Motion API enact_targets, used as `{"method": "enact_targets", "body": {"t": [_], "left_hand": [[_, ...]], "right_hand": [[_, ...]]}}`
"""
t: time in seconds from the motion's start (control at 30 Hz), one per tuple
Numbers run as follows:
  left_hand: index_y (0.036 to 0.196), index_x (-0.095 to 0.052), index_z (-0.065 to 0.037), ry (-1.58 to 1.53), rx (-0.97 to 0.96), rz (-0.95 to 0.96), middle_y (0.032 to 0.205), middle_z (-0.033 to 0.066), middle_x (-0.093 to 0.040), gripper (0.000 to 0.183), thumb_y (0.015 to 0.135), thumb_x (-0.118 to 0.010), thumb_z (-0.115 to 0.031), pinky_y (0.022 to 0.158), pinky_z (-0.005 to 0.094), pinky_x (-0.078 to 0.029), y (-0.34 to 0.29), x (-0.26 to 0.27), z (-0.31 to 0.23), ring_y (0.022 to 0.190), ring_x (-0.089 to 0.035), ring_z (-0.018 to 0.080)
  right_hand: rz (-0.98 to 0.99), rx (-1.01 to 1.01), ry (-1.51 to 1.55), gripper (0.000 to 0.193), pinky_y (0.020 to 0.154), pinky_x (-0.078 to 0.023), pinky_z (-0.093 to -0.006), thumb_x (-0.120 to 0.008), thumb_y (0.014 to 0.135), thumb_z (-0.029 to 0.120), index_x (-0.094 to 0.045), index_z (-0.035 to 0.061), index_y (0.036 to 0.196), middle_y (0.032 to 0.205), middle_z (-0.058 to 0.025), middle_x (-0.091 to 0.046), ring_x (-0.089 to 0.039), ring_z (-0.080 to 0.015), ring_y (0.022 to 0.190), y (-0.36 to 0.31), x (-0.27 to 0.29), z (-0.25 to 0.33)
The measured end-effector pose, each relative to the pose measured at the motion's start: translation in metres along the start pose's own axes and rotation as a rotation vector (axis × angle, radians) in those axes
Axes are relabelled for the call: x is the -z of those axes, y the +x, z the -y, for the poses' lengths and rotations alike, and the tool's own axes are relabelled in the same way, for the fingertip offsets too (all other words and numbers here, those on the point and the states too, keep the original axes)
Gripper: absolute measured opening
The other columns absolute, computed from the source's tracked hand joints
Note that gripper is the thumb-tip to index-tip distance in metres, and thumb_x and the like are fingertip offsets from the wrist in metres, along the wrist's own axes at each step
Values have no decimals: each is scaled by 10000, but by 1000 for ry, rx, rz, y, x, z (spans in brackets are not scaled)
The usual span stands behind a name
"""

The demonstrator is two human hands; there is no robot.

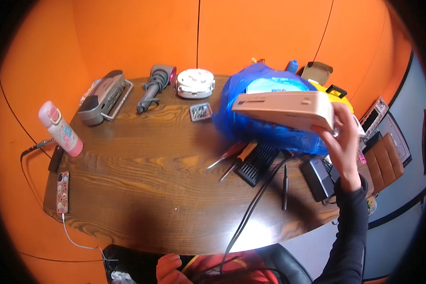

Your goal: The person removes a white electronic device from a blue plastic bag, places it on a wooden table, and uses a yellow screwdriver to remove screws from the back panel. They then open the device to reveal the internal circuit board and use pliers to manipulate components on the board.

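Note:
A pale pink, flat box-shaped device [281,106] with rounded corners and a dark slot on its side is in my right hand [341,135]. My fingers and thumb grip its right end, holding it raised above a crumpled blue plastic bag [234,109]. Inside the bag a light-coloured flat item partly shows. At the lower edge, my left hand [170,270] hangs in front of the table, fingers loosely curled and apart, with nothing seen in it. Below the bag lie an orange-handled screwdriver [246,152] and a black slotted holder [256,165].
On the wooden table [142,189] stand a pink-and-white bottle [61,128], a grey cord-wrapped styling tool [154,87], a white round container [194,83] and a small tray of metal parts [200,111]. A black cable [251,208] crosses the front edge. A dark grey box [317,177] sits at right.

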State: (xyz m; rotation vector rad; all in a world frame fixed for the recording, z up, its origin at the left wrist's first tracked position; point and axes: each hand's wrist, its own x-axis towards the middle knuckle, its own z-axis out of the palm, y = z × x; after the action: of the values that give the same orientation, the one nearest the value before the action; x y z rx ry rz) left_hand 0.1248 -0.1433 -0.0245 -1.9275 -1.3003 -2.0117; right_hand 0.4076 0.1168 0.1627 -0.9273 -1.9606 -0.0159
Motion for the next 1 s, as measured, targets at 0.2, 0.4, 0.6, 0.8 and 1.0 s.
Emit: {"method": "enact_targets", "body": {"t": [0.2,0.4,0.6,0.8,1.0], "left_hand": [[1248,-345,80,58,321,107,1181,263,-482,523,899,-442,-297,942,403,-401,9,-7,-11,1071,-512,345],[1407,-69,-94,-605,988,-117,1363,279,-291,866,817,-633,-385,969,497,-376,43,-22,-13,1193,-414,413],[1398,-110,-135,-616,1440,-207,1238,201,-455,642,885,-494,-160,804,432,-505,55,-10,2,1038,-547,313],[1212,-421,-32,-568,1249,-468,1104,113,-532,382,847,-511,-100,732,332,-521,57,-8,11,936,-573,212],[1229,-373,-26,-377,1048,-546,1115,121,-528,393,875,-475,-163,804,352,-499,58,12,24,969,-567,217]], "right_hand": [[-246,264,-137,323,812,-486,-370,-652,793,110,-504,-4,1057,1023,-165,-599,-594,-256,924,-71,5,51],[206,424,178,167,855,-485,-497,-627,735,78,-531,49,868,977,-116,-634,-595,-275,906,-134,-38,68],[313,609,333,115,959,-399,-517,-586,800,81,-527,82,899,1040,-77,-625,-599,-238,974,-154,-71,78],[467,437,89,228,1032,-338,-441,-562,805,116,-574,121,1033,1167,-79,-565,-542,-207,1092,-148,-80,75],[426,232,39,283,913,-444,-458,-609,737,66,-612,62,1020,1111,-148,-566,-568,-286,1028,-137,-70,55]]}}
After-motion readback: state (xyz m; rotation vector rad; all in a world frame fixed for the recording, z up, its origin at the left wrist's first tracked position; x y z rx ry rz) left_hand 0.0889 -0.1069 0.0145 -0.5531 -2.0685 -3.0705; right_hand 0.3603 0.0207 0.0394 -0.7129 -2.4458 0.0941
